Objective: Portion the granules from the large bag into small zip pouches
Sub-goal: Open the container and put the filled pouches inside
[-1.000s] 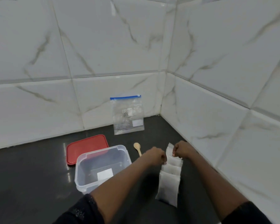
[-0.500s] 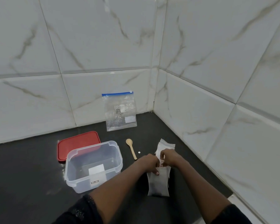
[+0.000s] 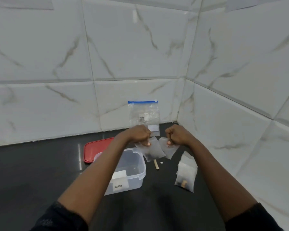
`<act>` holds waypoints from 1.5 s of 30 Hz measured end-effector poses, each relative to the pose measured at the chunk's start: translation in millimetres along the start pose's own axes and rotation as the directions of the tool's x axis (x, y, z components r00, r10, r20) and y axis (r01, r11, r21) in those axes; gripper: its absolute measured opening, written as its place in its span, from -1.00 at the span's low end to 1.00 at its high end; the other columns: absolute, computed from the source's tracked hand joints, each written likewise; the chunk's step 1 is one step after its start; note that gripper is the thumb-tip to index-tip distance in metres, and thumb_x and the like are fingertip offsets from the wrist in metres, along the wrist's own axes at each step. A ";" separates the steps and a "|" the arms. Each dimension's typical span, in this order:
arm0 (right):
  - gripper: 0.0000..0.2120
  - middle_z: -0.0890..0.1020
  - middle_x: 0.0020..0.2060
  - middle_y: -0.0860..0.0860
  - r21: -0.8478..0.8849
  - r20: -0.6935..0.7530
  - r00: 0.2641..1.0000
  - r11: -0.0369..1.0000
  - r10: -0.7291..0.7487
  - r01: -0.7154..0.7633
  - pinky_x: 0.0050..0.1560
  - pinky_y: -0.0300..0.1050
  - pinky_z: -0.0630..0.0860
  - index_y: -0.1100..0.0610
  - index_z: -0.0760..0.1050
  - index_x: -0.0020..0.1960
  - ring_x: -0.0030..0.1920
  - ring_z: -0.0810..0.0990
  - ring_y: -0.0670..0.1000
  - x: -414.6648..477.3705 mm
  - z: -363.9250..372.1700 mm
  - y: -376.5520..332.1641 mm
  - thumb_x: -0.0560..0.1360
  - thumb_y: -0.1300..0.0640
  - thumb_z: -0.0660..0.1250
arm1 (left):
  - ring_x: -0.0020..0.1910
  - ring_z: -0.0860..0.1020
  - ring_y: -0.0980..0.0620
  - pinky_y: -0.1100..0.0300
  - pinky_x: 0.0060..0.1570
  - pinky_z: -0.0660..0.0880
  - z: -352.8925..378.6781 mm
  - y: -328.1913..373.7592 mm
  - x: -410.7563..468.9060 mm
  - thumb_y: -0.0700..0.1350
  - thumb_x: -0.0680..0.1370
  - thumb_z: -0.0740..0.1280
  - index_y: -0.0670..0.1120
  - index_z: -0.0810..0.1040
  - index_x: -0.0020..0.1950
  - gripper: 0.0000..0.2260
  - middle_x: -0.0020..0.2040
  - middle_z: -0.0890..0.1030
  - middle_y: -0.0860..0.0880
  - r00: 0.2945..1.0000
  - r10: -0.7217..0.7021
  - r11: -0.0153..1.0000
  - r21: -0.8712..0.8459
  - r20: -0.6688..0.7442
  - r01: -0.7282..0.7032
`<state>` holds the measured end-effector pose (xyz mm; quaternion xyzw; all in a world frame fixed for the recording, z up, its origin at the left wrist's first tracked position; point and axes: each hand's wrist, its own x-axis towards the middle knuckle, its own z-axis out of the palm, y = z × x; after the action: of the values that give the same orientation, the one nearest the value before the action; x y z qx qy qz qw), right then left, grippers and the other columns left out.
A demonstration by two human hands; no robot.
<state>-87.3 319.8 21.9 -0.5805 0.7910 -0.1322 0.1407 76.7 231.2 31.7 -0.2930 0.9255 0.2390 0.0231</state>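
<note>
While our left hand pinches the left pouch and right hand the right pouch, fingers curled, we see only the spoon handle

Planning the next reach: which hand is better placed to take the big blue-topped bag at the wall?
Left, probably. The left hand sits right in front of the big bag; the right hand is off toward the corner. Each grips a small pouch, though.

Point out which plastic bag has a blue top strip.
The large bag leaning on the back wall; the small pouches are plain frosted.
</note>
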 end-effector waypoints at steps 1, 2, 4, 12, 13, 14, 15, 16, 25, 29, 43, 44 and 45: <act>-0.65 0.44 -0.43 -0.09 0.003 -0.018 0.999 0.999 -0.044 0.044 -0.35 -0.24 0.29 0.06 0.34 -0.45 -0.31 0.41 -0.04 2.8 -3.4 -14.2 0.33 0.36 0.40 | -0.41 0.29 0.11 0.36 -0.46 0.19 -10.5 -9.4 -4.6 -0.29 0.44 0.38 -0.12 0.36 -0.40 -0.72 -0.42 0.35 -0.01 0.999 -0.021 0.999 -0.033 -0.040 0.020; -0.72 0.47 -0.35 -0.08 0.009 -0.031 0.996 0.996 -0.086 0.086 -0.33 -0.27 0.32 0.07 0.40 -0.39 -0.26 0.43 -0.04 4.9 -5.1 -25.6 0.34 0.34 0.41 | -0.41 0.30 0.11 0.30 -0.43 0.23 -18.6 -17.0 -9.8 -0.29 0.43 0.39 -0.09 0.35 -0.41 -0.70 -0.43 0.36 0.00 0.996 -0.051 0.996 -0.074 -0.067 0.046; -0.83 0.53 -0.17 0.00 0.066 -0.036 0.985 0.983 -0.170 0.172 -0.18 -0.22 0.46 0.10 0.54 -0.16 -0.13 0.49 -0.01 8.3 -3.6 -50.5 0.38 0.35 0.39 | -0.41 0.35 0.09 0.25 -0.39 0.27 -30.3 -34.9 -19.5 -0.27 0.44 0.41 -0.07 0.40 -0.38 -0.73 -0.42 0.41 0.00 0.991 -0.109 0.986 -0.135 -0.082 0.097; -0.77 0.58 0.12 0.16 0.003 0.130 0.942 0.950 -0.309 0.311 -0.07 -0.19 0.31 0.21 0.55 0.11 0.03 0.52 0.11 27.7 63.7 -108.6 0.47 0.34 0.28 | -0.23 0.46 0.00 0.18 -0.25 0.41 -5.1 -97.9 -41.7 -0.13 0.51 0.37 -0.04 0.45 -0.10 -0.90 -0.27 0.47 0.02 0.951 -0.270 0.955 0.169 0.152 0.244; -0.79 0.58 0.10 0.17 -0.013 0.160 0.937 0.948 -0.312 0.318 -0.08 -0.17 0.32 0.18 0.55 0.06 -0.03 0.49 0.09 29.9 74.5 -111.4 0.47 0.35 0.27 | -0.20 0.47 -0.02 0.17 -0.21 0.42 1.8 -104.7 -44.1 -0.12 0.52 0.36 -0.07 0.48 -0.05 -0.92 -0.24 0.48 0.00 0.941 -0.297 0.944 0.197 0.160 0.265; -0.81 0.59 0.09 0.17 -0.022 0.185 0.934 0.949 -0.306 0.315 -0.10 -0.15 0.33 0.17 0.54 0.02 -0.07 0.48 0.07 32.0 83.8 -112.2 0.47 0.36 0.26 | -0.18 0.47 -0.03 0.16 -0.19 0.44 8.8 -108.8 -45.6 -0.12 0.52 0.36 -0.11 0.51 0.03 -0.87 -0.18 0.50 -0.03 0.930 -0.328 0.934 0.206 0.169 0.292; -0.80 0.59 0.08 0.18 -0.033 0.205 0.933 0.951 -0.294 0.307 -0.10 -0.14 0.35 0.20 0.55 0.02 -0.07 0.49 0.08 34.8 92.5 -112.2 0.47 0.37 0.24 | -0.16 0.47 -0.04 0.15 -0.16 0.47 16.0 -112.6 -45.3 -0.13 0.52 0.35 -0.16 0.52 0.11 -0.81 -0.12 0.50 -0.05 0.917 -0.354 0.926 0.205 0.185 0.316; -0.79 0.59 0.08 0.18 -0.045 0.223 0.935 0.955 -0.276 0.293 -0.09 -0.10 0.37 0.24 0.56 0.05 -0.05 0.51 0.10 37.5 100.3 -112.9 0.47 0.37 0.23 | -0.14 0.47 -0.04 0.13 -0.11 0.50 22.4 -115.8 -46.2 -0.14 0.53 0.34 -0.18 0.51 0.17 -0.76 -0.07 0.51 -0.07 0.906 -0.373 0.920 0.207 0.201 0.333; -0.72 0.56 0.13 0.17 -0.127 0.253 0.946 0.963 -0.202 0.239 0.00 -0.07 0.47 0.21 0.51 0.19 -0.03 0.53 0.10 48.4 132.5 -105.3 0.50 0.35 0.25 | 0.10 0.55 -0.08 0.11 0.11 0.45 50.1 -128.9 -36.4 -0.17 0.49 0.38 -0.14 0.59 0.16 -0.76 0.12 0.62 -0.11 0.941 -0.339 0.905 0.279 0.021 0.320; -0.81 0.58 0.04 0.11 -0.132 0.089 0.964 0.956 -0.250 0.261 -0.11 -0.06 0.46 0.14 0.51 0.03 -0.02 0.58 0.14 48.7 127.4 -101.2 0.51 0.34 0.22 | 0.01 0.60 -0.03 0.11 0.05 0.53 40.5 -131.4 -32.6 -0.27 0.47 0.33 -0.09 0.65 0.01 -0.81 0.02 0.66 -0.06 0.946 -0.297 0.915 0.245 -0.128 0.320; -0.80 0.63 -0.07 0.09 0.136 -0.284 0.959 0.990 0.013 0.027 -0.08 -0.04 0.53 0.17 0.57 -0.06 -0.07 0.60 0.12 30.8 87.0 -34.9 0.47 0.28 0.18 | -0.05 0.59 -0.08 0.06 0.00 0.52 51.4 -48.6 17.0 -0.19 0.48 0.29 -0.11 0.61 -0.02 -0.86 -0.06 0.65 -0.10 0.941 -0.083 0.996 -0.053 -0.329 0.069; -0.81 0.64 -0.07 0.10 0.158 -0.292 0.955 0.987 0.052 -0.005 -0.07 -0.03 0.55 0.17 0.58 -0.06 -0.07 0.60 0.12 28.4 84.7 -22.4 0.46 0.27 0.20 | -0.05 0.58 -0.09 0.06 -0.01 0.51 55.9 -38.3 23.3 -0.19 0.49 0.29 -0.13 0.60 -0.01 -0.87 -0.06 0.65 -0.11 0.943 -0.058 0.997 -0.066 -0.328 0.038; -0.82 0.64 -0.07 0.10 0.177 -0.294 0.951 0.983 0.091 -0.039 -0.06 -0.03 0.55 0.17 0.59 -0.06 -0.06 0.61 0.12 26.3 82.9 -10.4 0.45 0.27 0.21 | -0.05 0.58 -0.10 0.07 -0.02 0.50 60.4 -29.4 29.3 -0.18 0.49 0.30 -0.14 0.59 -0.01 -0.87 -0.05 0.64 -0.12 0.945 -0.037 0.997 -0.073 -0.324 0.014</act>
<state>-54.5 287.9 -52.7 -0.5131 0.8078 -0.2812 0.0717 62.9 222.2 -39.7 -0.3407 0.9039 0.2196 -0.1368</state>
